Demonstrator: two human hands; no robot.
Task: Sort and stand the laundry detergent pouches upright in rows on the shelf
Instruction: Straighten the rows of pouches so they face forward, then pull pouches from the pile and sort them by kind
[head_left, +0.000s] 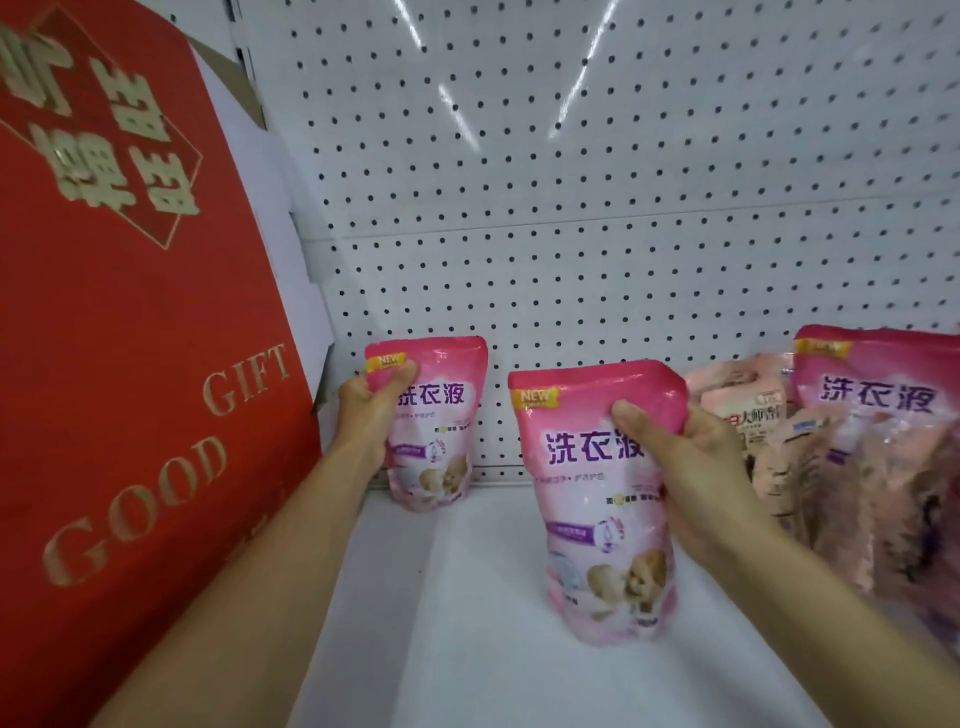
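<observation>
Head view: two glossy pink plastic detergent pouches with purple lettering stand upright on the white shelf board (467, 623). The rear pink pouch (436, 436) stands at the back, close to the white perforated metal back panel (571, 208). The left hand (371, 415) grips it at its upper left corner, thumb curled over the front face near the yellow label. The front pink pouch (587, 514) stands nearer the camera, well apart from the rear one. The right hand (691, 467) grips its upper right corner, thumb pressed on the front and fingers wrapped behind. To the right, a loose pile of pale pink pouches (810, 467) lies leaning and blurred; another matching bright pink pouch (883, 384) rises at the pile's far side. At the left, a large red cardboard gift box (130, 338) with gold lettering leans against the shelf side.
</observation>
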